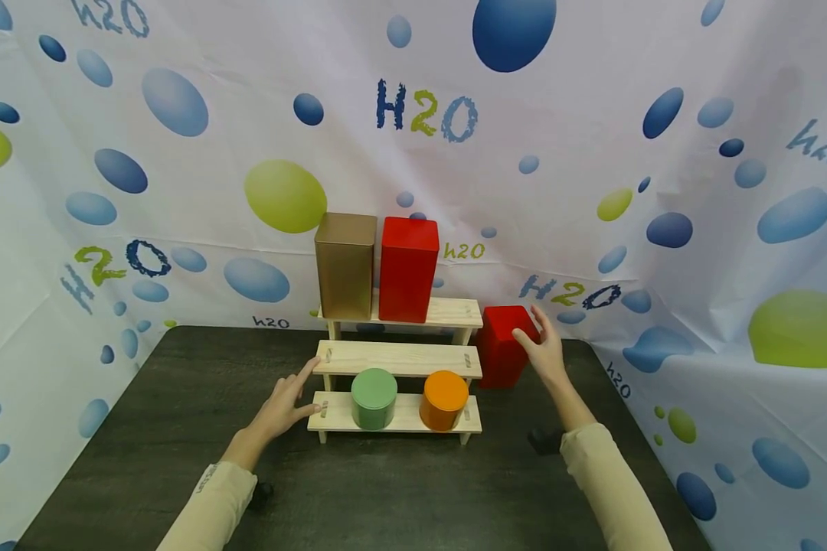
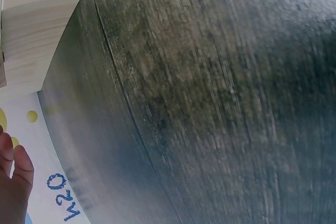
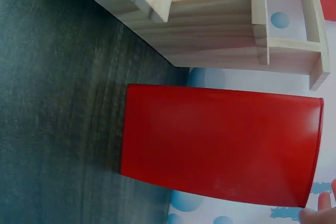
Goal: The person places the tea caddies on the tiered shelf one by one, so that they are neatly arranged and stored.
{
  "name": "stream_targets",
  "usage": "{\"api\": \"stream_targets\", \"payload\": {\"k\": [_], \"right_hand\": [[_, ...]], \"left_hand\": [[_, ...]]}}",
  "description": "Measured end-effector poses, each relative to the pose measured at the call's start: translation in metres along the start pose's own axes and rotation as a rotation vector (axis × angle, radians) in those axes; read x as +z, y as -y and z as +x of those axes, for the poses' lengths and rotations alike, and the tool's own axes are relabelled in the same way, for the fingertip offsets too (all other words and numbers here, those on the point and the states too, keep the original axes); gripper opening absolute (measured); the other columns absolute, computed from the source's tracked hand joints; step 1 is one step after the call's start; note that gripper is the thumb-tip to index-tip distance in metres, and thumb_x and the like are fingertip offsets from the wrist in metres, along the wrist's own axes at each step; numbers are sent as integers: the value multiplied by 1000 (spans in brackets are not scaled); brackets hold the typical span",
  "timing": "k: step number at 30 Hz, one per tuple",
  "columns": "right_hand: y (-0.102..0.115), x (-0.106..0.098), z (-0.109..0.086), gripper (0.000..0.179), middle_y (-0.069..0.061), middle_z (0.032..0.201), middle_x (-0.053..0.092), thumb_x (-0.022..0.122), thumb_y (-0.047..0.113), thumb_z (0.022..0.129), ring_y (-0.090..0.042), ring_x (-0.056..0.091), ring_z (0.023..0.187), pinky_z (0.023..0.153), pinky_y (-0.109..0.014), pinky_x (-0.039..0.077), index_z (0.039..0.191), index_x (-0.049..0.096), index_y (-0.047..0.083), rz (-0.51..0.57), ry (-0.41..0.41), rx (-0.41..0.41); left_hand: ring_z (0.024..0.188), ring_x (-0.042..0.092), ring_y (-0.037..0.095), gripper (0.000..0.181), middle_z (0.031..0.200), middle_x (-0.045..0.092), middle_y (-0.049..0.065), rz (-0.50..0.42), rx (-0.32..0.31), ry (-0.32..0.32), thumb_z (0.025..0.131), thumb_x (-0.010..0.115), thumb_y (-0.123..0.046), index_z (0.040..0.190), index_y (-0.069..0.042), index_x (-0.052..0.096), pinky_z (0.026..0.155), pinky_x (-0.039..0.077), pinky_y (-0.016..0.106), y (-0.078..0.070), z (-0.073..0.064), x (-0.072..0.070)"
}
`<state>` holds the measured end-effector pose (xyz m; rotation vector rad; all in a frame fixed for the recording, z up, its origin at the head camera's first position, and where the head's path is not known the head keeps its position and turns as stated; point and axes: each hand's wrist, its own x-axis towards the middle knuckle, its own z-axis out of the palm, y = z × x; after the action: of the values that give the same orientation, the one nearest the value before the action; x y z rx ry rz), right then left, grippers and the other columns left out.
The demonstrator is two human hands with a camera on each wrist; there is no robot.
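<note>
A three-step wooden shelf (image 1: 400, 358) stands on the dark table. My left hand (image 1: 279, 409) is at its left end, index fingertip right at the middle step and thumb at the lowest one. To the right of the shelf a tall red box (image 1: 501, 344) stands on the table. Around the upper right of this box my right hand (image 1: 546, 356) spreads its thumb and fingers. In the right wrist view those fingers (image 3: 321, 211) show close to the top corner of the red box (image 3: 220, 145).
On the top step stand a gold tin (image 1: 347, 275) and another red box (image 1: 408, 272). A green round tin (image 1: 374, 402) and an orange round tin (image 1: 444, 402) sit on the lowest step. Behind the table (image 1: 200, 428) hangs a white curtain (image 1: 565, 199) with coloured dots.
</note>
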<state>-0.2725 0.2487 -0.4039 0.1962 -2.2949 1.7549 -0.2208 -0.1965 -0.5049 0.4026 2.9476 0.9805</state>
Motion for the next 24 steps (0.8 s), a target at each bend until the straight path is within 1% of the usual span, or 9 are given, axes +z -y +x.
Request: {"api": "stream_targets", "payload": {"k": [3, 9, 13, 17, 21, 24], "right_hand": [[-5, -1, 0, 63, -26, 144, 22, 59, 3, 86, -40, 18, 133, 106, -52, 18, 139, 26, -9, -16, -36, 23], [-30, -3, 5, 70, -21, 147, 19, 61, 5, 86, -34, 17, 135, 108, -45, 16, 143, 20, -3, 17, -42, 85], [-43, 0, 7, 76, -22, 148, 17, 62, 5, 85, -33, 16, 136, 108, -44, 16, 144, 15, -2, 35, -55, 78], [-49, 4, 7, 80, -21, 148, 15, 64, 6, 84, -31, 16, 136, 109, -44, 15, 144, 12, -1, 39, -71, 74], [-49, 7, 5, 82, -19, 148, 16, 65, 7, 84, -30, 18, 135, 108, -43, 17, 145, 11, 1, 42, -105, 109], [-51, 9, 4, 84, -18, 147, 18, 66, 8, 83, -30, 22, 133, 107, -43, 20, 145, 10, 0, 64, -140, 136]], "left_hand": [[71, 27, 18, 87, 76, 35, 5, 4, 0, 0, 77, 73, -18, 145, -17, 19, 55, 26, 29, 0, 0, -1], [71, 26, 18, 88, 75, 34, 3, 3, -3, 0, 76, 73, -18, 145, -18, 19, 54, 26, 29, -1, 0, -3], [71, 26, 18, 88, 75, 34, 3, -7, 5, -4, 76, 74, -18, 145, -17, 19, 54, 26, 29, -1, -1, -3], [71, 26, 18, 88, 76, 36, 7, -15, 12, -1, 76, 73, -18, 145, -17, 19, 54, 26, 29, -1, -1, -3], [71, 26, 18, 88, 76, 37, 8, -24, 14, 3, 76, 73, -18, 145, -17, 19, 54, 26, 29, -2, -2, -3], [71, 26, 18, 88, 75, 36, 6, -23, 13, 0, 76, 73, -18, 145, -16, 19, 55, 26, 29, -2, -2, -3]]}}
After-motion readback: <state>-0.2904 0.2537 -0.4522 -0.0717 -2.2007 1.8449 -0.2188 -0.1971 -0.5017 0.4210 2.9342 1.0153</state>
